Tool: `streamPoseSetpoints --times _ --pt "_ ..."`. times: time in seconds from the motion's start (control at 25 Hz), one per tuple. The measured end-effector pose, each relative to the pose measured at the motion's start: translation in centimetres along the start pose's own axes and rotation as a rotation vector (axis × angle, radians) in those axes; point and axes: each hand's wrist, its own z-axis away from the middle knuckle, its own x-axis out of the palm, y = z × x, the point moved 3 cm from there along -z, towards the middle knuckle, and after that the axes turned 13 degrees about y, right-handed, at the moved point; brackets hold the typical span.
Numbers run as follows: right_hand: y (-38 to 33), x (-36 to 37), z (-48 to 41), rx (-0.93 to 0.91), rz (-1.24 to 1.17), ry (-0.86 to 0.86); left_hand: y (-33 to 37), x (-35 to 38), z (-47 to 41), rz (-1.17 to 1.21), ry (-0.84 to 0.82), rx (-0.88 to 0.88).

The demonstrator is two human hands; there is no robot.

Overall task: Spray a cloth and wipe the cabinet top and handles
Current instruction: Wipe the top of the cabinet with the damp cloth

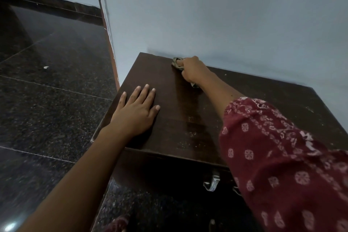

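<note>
A dark brown wooden cabinet top [263,100] fills the middle of the head view, set against a pale wall. My right hand [194,68] grips a bunched greyish cloth [177,62] at the far edge of the top, close to the wall. A damp streak runs from the cloth back toward the front edge. My left hand [137,111] rests flat on the top's left side, fingers straight and spread. A metal handle [211,182] shows on the cabinet front below, partly hidden by my right sleeve.
Pale dust specks lie on the top near its front and right parts. Dark speckled floor tiles [47,100] spread to the left. A wall corner with a reddish edge [113,52] stands just left of the cabinet. A small white scrap [46,67] lies on the floor.
</note>
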Motion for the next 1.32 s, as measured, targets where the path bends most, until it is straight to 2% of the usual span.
streamPoseSetpoints --times 0.2,0.44,0.64,0.8,1.04,1.32 --pt "0.0 -0.1 5.3 -0.063 0.002 0.057 0.5 -0.2 0.2 0.028 0.015 -0.010" --pt "-1.0 -1.0 14.2 -0.146 -0.095 0.009 1.0 -1.1 0.4 0.047 0.066 0.030" --pt "-1.5 -1.7 21.0 -0.288 -0.213 -0.020 2.4 -2.1 0.7 0.031 0.119 0.138" --pt "0.1 -2.1 24.2 -0.406 -0.280 -0.062 3.5 -1.4 1.0 0.038 0.077 0.156" --pt "2.4 -1.9 23.3 -0.376 -0.307 -0.054 3.7 -0.6 0.3 0.039 0.067 0.134" --pt "3.3 -1.0 15.1 -0.287 -0.240 0.009 3.9 -0.5 -0.3 0.044 0.073 0.123"
